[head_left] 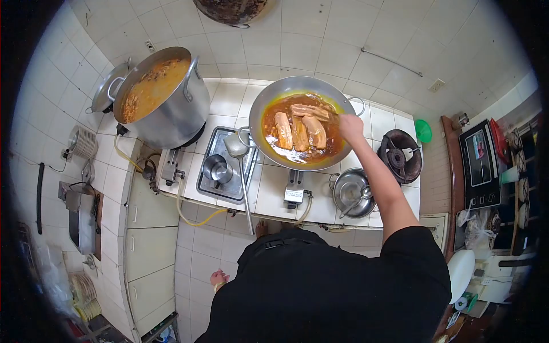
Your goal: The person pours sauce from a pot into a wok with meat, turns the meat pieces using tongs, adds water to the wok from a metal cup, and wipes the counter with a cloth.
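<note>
My right hand [350,128] is closed at the right rim of a wide metal wok [269,94], near its loop handle. What the fingers hold, if anything, is hidden. Several long strips of meat [299,134] lie in brown, oily sauce [274,108] inside the wok. Low at my side hangs my left hand [219,278], over the floor and away from the counter. Its fingers are loosely apart and nothing shows in them.
Left of the wok stands a tall pot [171,114] of orange broth. A long-handled ladle [235,146] rests on a tray [229,194] beside a small metal cup [217,169], its handle jutting past the counter edge. A metal bowl [350,188] and burner [398,157] sit right.
</note>
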Demonstrator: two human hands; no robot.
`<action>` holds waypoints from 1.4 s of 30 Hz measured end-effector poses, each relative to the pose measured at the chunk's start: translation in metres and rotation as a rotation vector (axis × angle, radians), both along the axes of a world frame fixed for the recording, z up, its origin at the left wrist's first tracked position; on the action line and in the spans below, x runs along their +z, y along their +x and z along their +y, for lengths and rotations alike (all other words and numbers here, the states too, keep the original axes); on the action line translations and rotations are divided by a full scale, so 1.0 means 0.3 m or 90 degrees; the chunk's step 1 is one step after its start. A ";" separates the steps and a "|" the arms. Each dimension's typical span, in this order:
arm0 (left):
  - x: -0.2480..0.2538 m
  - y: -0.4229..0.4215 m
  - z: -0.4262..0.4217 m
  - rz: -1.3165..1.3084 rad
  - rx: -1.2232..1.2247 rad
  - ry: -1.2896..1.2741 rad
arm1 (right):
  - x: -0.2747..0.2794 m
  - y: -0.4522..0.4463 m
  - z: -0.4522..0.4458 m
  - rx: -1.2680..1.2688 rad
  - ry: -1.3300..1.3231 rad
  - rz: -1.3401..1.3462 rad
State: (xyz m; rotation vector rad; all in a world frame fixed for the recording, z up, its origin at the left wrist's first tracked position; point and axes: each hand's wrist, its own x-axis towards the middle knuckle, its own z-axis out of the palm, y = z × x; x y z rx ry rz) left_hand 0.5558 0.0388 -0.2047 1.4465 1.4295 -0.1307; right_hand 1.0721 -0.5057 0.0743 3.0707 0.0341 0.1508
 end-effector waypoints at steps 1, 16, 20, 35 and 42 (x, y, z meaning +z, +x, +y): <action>0.010 0.015 -0.001 0.000 0.007 0.000 | -0.021 0.024 0.005 0.049 -0.014 -0.004; -0.042 0.058 0.000 -0.102 0.025 -0.025 | -0.037 0.071 0.097 0.075 -0.003 -0.034; -0.026 0.039 0.013 -0.078 0.002 -0.010 | -0.076 0.116 0.152 0.121 -0.023 -0.081; 0.000 -0.060 -0.009 -0.081 0.068 0.002 | -0.154 0.020 0.266 -0.089 0.088 -0.057; 0.024 -0.121 -0.038 -0.039 -0.010 -0.023 | -0.109 -0.001 0.099 -0.173 0.072 0.032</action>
